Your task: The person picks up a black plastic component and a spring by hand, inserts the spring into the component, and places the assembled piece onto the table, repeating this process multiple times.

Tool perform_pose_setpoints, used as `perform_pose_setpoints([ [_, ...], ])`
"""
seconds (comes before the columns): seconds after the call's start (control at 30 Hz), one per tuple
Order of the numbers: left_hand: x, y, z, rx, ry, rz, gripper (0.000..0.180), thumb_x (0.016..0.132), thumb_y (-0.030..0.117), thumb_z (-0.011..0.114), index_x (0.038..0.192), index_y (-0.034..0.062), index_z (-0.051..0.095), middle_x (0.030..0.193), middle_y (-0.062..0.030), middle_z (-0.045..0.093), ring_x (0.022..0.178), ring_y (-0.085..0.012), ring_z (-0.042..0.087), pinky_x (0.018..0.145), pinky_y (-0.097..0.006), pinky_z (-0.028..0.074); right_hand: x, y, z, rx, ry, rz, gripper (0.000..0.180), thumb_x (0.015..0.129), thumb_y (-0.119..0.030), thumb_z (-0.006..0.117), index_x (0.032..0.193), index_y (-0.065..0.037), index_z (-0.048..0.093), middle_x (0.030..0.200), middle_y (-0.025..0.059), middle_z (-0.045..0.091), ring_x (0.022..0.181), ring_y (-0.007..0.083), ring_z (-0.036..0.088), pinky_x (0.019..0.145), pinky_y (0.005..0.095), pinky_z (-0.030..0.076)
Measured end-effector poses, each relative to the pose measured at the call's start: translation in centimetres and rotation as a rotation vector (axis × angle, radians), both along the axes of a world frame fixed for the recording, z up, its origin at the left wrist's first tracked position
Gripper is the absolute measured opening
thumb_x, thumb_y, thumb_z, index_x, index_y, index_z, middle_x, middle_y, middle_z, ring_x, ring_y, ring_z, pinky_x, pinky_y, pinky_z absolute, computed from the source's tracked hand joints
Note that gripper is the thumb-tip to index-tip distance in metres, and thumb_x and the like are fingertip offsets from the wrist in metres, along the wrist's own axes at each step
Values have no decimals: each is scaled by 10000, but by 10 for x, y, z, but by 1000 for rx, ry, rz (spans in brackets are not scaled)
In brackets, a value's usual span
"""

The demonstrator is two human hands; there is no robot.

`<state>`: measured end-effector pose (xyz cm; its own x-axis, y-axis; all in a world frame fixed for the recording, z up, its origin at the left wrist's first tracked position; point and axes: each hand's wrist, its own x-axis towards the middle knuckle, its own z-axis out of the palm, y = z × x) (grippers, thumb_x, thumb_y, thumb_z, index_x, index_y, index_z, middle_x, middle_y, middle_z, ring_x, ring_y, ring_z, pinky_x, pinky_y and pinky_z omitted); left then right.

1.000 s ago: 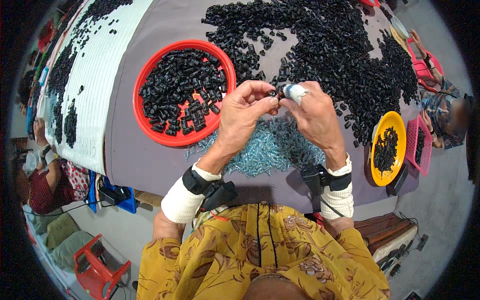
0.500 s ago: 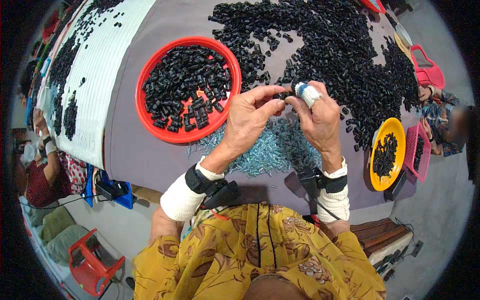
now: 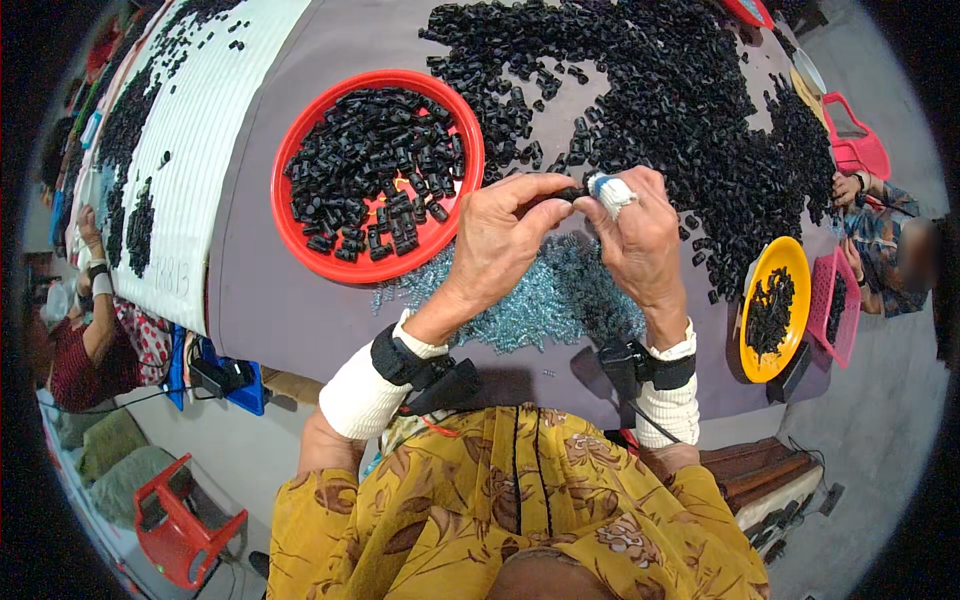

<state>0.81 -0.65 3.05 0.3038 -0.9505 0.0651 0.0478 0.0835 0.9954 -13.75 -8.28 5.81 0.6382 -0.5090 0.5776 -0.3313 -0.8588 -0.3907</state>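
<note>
In front of me my left hand [image 3: 503, 240] pinches a small black plastic piece [image 3: 572, 192], in size and colour like a cord-lock part, between thumb and index finger. My right hand [image 3: 643, 232] meets it there, thumb and fingers closed at the piece's other end; whether a second part sits in that pinch is hidden. A white and blue cloth cover [image 3: 612, 192] wraps one right finger. Below both hands lies a heap of small metal springs [image 3: 515, 305]. Left of them stands a red round tray [image 3: 290, 235] holding many black plastic parts [image 3: 370, 150].
Loose black parts [image 3: 690, 130] spread widely across the grey tabletop [image 3: 280, 310]. At the right are a yellow plate [image 3: 797, 270] and a pink basket [image 3: 848, 330]. Co-workers' hands [image 3: 848, 187] show at the right; another person's arm [image 3: 97, 290] is at the left by a white surface [image 3: 200, 190].
Both hands stay together over the springs. The right hand has tilted a little, its covered finger lower and nearer the piece. The left co-worker's hand has shifted slightly.
</note>
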Motion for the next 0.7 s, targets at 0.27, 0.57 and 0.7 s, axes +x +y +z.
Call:
perform_pose_setpoints([
  [0.27,0,0,-4,31,-100,-37,216,854,34,623,1062,-4,667,858,-44,682,750,-80,619,676,-214,505,-3,6,2,52,140,0,109,805,-54,645,826,33,582,847,166,585,799,334,549,728,404,442],
  [0.57,1,1,0,-1,-131,-27,210,840,17,619,1040,-12,673,840,-74,676,729,-107,636,659,-220,505,-2,4,-7,74,101,57,98,815,-36,626,838,36,563,834,171,571,797,344,543,717,412,453],
  [0.7,3,2,-2,-12,-145,-15,202,832,15,620,1022,-23,675,826,-77,671,720,-112,637,647,-221,502,-2,4,-4,127,132,69,103,802,-31,634,834,32,559,836,173,573,801,345,545,717,414,455],
])
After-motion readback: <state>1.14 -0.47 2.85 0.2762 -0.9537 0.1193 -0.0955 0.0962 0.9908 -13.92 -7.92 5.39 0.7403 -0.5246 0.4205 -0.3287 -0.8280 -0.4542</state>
